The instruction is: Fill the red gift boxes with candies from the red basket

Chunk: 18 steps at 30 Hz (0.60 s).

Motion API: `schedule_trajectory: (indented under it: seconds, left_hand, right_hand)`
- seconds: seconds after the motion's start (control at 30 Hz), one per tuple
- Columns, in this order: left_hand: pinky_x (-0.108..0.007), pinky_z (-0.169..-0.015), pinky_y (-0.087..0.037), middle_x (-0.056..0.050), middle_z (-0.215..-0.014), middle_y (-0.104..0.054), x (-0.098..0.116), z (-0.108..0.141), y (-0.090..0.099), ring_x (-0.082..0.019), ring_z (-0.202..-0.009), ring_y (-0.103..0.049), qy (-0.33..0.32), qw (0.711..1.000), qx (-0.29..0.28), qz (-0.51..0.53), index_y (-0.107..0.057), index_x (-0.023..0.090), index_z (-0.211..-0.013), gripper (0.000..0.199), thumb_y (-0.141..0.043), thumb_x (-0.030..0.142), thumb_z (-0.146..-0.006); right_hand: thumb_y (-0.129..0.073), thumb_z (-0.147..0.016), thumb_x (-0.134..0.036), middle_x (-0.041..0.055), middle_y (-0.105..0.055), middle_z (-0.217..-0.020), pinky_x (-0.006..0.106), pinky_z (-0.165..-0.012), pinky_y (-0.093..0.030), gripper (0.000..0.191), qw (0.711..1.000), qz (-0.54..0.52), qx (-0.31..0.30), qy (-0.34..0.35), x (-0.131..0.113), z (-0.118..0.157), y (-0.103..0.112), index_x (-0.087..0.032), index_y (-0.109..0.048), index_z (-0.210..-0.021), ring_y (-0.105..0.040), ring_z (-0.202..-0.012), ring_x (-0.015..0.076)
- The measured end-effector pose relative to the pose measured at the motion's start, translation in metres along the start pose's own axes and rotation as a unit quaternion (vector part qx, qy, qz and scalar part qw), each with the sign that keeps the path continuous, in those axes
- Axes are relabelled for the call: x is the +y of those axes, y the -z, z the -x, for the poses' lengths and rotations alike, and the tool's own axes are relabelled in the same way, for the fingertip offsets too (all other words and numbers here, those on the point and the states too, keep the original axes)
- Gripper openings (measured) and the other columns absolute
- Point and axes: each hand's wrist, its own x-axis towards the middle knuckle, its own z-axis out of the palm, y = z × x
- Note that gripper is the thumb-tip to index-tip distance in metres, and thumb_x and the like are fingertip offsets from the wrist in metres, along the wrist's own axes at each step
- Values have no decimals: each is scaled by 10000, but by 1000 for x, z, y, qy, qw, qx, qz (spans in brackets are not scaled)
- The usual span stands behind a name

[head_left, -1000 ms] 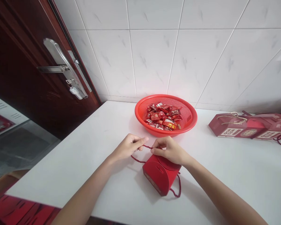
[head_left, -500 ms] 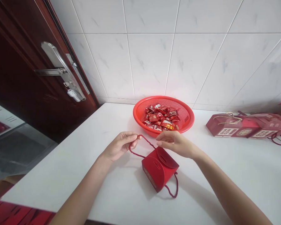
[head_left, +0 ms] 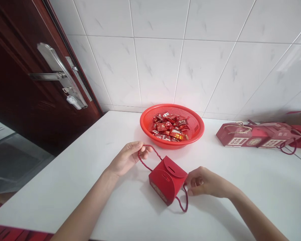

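A small red gift box (head_left: 167, 179) with curved, slotted flaps on top sits on the white table. My left hand (head_left: 130, 156) pinches the red twisted cord handle (head_left: 145, 164) at the box's far left side and holds its loop up. A second cord loop (head_left: 184, 208) hangs from the near right side and rests on the table. Beside that loop is my right hand (head_left: 203, 182), fingers bent and thumb apart from them, at the box's right edge. Whether its fingertips touch the cord is hard to see.
Behind the box stands a red plastic colander (head_left: 199, 132) of wrapped candies (head_left: 169, 126) near the tiled wall. Several pink-red gift boxes (head_left: 256, 140) are lined up at the right. A dark red door (head_left: 20, 50) with a metal handle is at the left.
My right hand has moved from above the box's far corner down to its right side, near the second cord loop. My left hand keeps the first cord.
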Motion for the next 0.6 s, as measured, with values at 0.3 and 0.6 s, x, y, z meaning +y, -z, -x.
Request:
schedule_trajectory:
  seconds: [0.3, 0.6]
  left_hand:
    - [-203, -522, -467, -152, -1234, -714, -3, 4, 0, -147, -747, -662, 1, 991, -113, -68, -678, 168, -799, 274, -793, 414, -839]
    - [-332, -808, -513, -150, -1294, -667, -17, 12, -15, -191, -910, -629, -113, 941, -108, -299, -683, 188, -901, 145, -762, 217, -783]
  right_hand:
    - [-744, -765, -320, 10, -619, -681, 273, -605, -354, 194, 998, -63, 19, 26, 7, -13, -20, -137, -783, -817, -441, -625, 125]
    - [-822, -774, -417, 23, -656, -708, 288, -710, -432, 283, 943, -305, 56, 123, -3, 1, -2, -171, -684, -747, -551, -688, 146]
